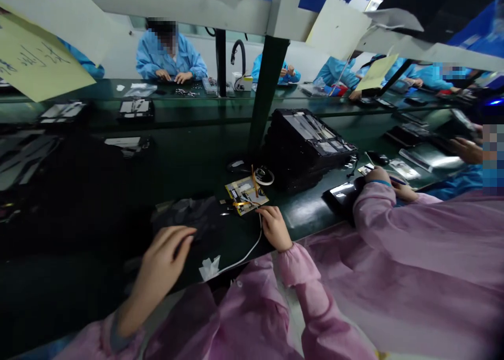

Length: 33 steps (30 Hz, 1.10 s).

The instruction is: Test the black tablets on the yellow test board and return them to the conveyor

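My left hand (163,260) rests palm down on a dark flat device (197,218) lying on the green bench, fingers stretched over its near edge. My right hand (274,227) is curled, its fingertips pinched at the near edge of a small yellow-taped circuit board (244,194). A white cable (252,247) runs from under that hand toward me. A crumpled white scrap (209,268) lies between my arms. Both sleeves are pink.
A stack of black trays (307,145) stands behind the board, beside a tape roll (264,175) and a green post (268,87). A co-worker's pink-sleeved hand (380,177) works at my right. People in blue coats sit across the far bench (173,95).
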Motion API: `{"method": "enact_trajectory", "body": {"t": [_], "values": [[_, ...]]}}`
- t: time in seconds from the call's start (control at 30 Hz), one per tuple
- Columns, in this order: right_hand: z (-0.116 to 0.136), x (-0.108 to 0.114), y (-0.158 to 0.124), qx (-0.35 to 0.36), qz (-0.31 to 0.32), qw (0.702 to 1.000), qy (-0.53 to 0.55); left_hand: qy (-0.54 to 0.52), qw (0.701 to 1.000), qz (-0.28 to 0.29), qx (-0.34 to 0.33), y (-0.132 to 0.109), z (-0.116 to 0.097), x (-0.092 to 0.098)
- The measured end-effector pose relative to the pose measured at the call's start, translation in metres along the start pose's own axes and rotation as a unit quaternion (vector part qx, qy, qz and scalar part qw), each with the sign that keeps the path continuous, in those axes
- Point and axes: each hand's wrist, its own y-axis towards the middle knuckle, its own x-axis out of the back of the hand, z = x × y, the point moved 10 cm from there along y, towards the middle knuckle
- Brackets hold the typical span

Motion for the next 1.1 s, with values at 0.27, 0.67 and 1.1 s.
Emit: {"method": "enact_trajectory", "body": {"t": [0.27,0.67,1.1], "values": [[-0.012,-0.009,0.016,0.049,0.062,0.995,-0.062,0.080,0.968,0.231,-0.052,0.049,-0.092,-0.158],[-0.010,-0.004,0.015,0.062,0.052,0.996,-0.039,0.154,0.963,0.215,-0.047,0.061,-0.075,-0.179],[-0.002,-0.006,0.017,0.089,0.039,0.995,0.030,0.132,0.962,0.230,-0.059,0.055,-0.084,-0.202]]}}
